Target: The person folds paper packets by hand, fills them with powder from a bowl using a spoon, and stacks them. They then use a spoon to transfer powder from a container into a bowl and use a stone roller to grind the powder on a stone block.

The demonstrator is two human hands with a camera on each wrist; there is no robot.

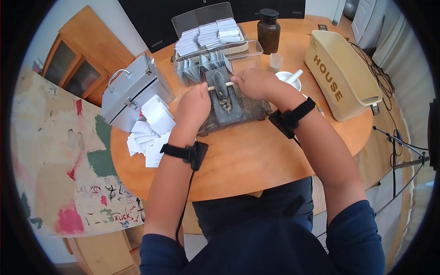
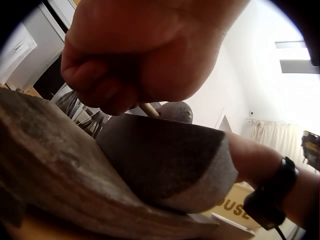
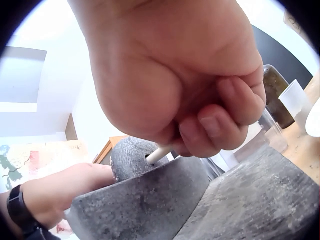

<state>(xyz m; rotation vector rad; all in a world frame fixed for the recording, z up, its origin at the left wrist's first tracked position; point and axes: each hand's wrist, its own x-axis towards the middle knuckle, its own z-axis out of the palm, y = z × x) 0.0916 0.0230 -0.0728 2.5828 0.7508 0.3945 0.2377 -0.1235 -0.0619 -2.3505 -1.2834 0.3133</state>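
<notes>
The grinding wheel [image 1: 220,87] stood upright in the boat-shaped trough [image 1: 228,116], a pale rod [image 1: 228,84] through its middle and a dark block [image 1: 252,109] under the trough on the desk [image 1: 233,160]. The left grip [image 1: 195,105] and the right grip [image 1: 258,84] were each clenched round the rod, one on either side of the wheel. Beyond stood a clear bin [image 1: 255,47] of folded packets, with a silver case [image 1: 130,94] to the left and a white mortar [image 1: 282,77] to the right.

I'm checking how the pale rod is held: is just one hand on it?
No, the left hand grips one end of the pale rod and the right hand grips the other.
</notes>
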